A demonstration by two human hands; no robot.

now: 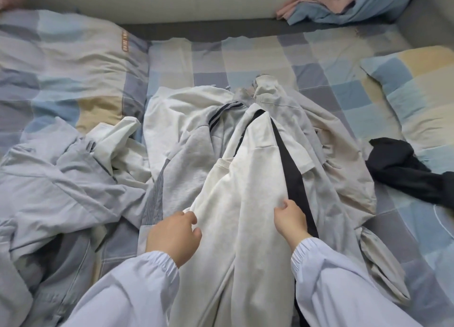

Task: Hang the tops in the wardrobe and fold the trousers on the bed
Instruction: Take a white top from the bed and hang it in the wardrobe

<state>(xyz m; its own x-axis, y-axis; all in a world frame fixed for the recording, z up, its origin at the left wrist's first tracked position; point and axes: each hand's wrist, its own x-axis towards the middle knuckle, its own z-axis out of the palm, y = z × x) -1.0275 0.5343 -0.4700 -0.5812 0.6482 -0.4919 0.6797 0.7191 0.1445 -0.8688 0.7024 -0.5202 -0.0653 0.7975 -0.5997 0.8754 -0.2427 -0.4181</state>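
Observation:
White trousers with a black side stripe [250,169] lie lengthwise on top of a clothes pile in the middle of the bed. My left hand [174,236] pinches the trousers' left edge between thumb and fingers. My right hand [291,220] grips the cloth beside the black stripe, fingers curled into it. Under the trousers lie a grey garment with dark stripes [186,154] and a beige-grey garment [344,179]. A pale blue shirt [56,194] is crumpled at the left.
The checked bedsheet [258,54] covers the bed. A checked pillow [61,64] lies at the left, another [417,91] at the right. A black garment [403,169] lies at the right. Pink and blue folded cloth [344,5] sits at the far headboard.

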